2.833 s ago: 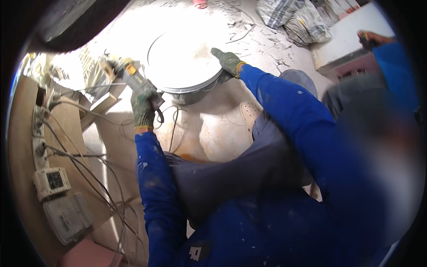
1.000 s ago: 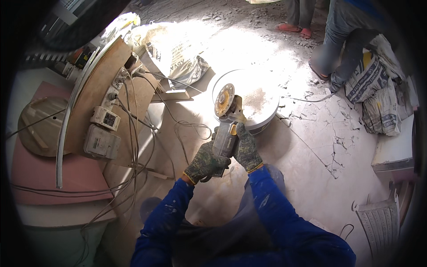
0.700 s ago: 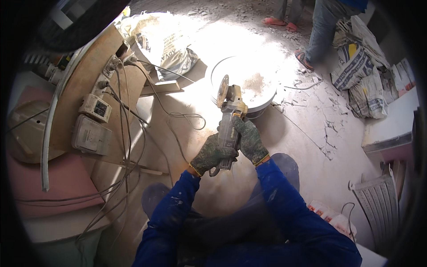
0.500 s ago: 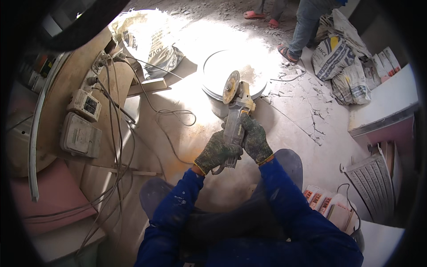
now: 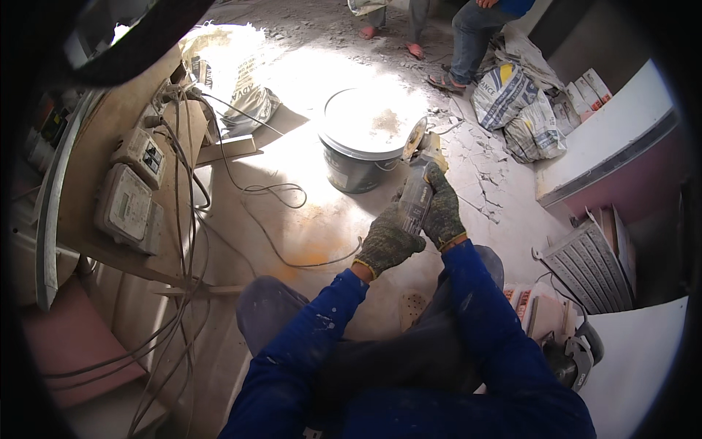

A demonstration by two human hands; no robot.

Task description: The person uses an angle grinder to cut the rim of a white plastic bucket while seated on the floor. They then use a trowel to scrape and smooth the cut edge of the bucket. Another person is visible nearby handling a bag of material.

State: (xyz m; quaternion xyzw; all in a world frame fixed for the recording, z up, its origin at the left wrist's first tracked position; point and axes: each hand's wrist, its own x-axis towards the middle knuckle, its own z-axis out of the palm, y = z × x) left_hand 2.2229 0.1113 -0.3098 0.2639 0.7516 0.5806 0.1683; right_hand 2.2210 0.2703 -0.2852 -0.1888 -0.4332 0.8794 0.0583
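Observation:
An angle grinder (image 5: 416, 201) is held between my two gloved hands, its disc (image 5: 414, 139) pointing up and away from me. My left hand (image 5: 389, 241) is closed round the rear of the grinder's body. Further forward, my right hand (image 5: 444, 212) grips the body's right side near the gear head. Both hands wear dark mottled knit gloves with yellow cuffs. Just beyond the disc, to its left, stands a dark bucket (image 5: 351, 170) with a pale lid (image 5: 358, 121). A dusty patch marks the lid.
Cables (image 5: 191, 219) hang from a wooden board (image 5: 88, 219) with electrical boxes at left. Several sacks (image 5: 504, 99) lie at far right, near another person's legs (image 5: 472, 44). A perforated metal step (image 5: 585, 263) stands at right. Cracked rubble covers the far floor.
The grinder and both hands have shifted right and slightly nearer, so the disc is now beside the bucket's right rim instead of overlapping the lid. The head view has turned right.

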